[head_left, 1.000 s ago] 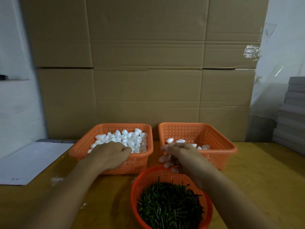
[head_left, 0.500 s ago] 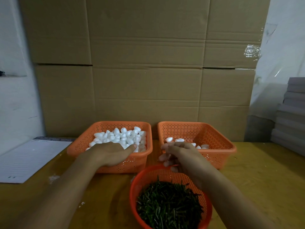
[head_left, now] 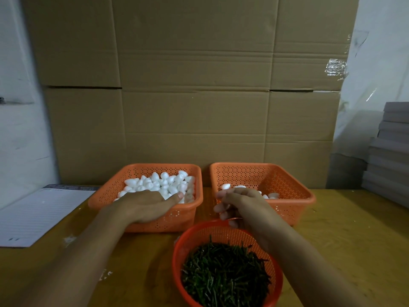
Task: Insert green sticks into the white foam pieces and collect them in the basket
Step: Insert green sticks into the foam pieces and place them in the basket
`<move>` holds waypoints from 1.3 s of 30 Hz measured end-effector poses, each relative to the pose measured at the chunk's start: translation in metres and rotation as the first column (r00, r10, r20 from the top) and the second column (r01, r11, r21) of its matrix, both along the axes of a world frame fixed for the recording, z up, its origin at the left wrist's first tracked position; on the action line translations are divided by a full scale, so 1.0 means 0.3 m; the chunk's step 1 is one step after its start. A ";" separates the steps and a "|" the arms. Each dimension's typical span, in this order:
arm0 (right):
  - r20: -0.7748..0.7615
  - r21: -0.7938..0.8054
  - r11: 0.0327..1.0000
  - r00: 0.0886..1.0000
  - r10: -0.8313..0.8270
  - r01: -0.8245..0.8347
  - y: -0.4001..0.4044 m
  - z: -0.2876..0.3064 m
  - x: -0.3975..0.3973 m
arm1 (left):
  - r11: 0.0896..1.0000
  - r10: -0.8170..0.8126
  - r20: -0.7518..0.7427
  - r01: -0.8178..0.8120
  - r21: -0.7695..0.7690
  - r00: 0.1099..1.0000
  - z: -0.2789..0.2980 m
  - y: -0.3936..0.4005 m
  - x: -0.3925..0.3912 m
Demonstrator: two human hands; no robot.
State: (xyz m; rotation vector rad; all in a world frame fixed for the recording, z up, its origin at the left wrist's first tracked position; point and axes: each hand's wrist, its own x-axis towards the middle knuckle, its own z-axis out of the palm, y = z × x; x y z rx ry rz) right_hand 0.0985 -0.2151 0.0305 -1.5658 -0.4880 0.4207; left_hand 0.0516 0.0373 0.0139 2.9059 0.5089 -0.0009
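Two hands, left hand [head_left: 143, 206] on foam pieces [head_left: 163, 183]

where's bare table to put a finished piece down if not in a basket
Bare wooden table lies right of the right square orange basket. Another patch sits between the white paper sheet and the round orange basket of green sticks. The centre is crowded.

You have two orange square baskets [head_left: 186, 214] [head_left: 294, 209] with walls pierced by a pattern of small holes, the left one full of white foam pieces [head_left: 161, 182], and a round red-orange mesh basket [head_left: 212, 231] heaped with dark green sticks [head_left: 223, 273]. They sit on a yellow-brown wooden table [head_left: 345, 229]. Behind stand plain brown cardboard boxes [head_left: 194, 85]; at your left lies a white lined notepad [head_left: 42, 213] with a dark top band, and at your right a grey stack of boards [head_left: 389, 151].
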 end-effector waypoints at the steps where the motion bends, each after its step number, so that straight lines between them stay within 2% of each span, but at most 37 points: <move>1: 0.001 0.000 1.000 1.000 -0.001 0.001 0.000 0.000 0.000 | 1.000 0.008 0.000 -0.008 -0.003 1.000 0.000 -0.001 -0.002; 14: -0.004 0.000 1.000 1.000 -0.003 0.003 0.001 -0.003 0.004 | 1.000 0.020 -0.011 -0.020 -0.006 1.000 0.004 -0.010 -0.005; 22: -0.005 0.013 1.000 1.000 -0.005 0.005 0.000 -0.005 0.007 | 0.999 -0.029 -0.011 0.028 -0.045 1.000 0.001 -0.005 -0.007; 31: -0.004 0.017 1.000 1.000 -0.012 0.012 0.003 -0.004 0.006 | 0.999 0.021 -0.009 -0.021 -0.028 1.000 -0.004 0.006 0.001; 39: 0.001 0.009 1.000 1.000 -0.008 0.008 0.003 -0.008 0.013 | 0.998 -0.029 -0.028 0.028 -0.051 0.999 0.010 -0.001 -0.012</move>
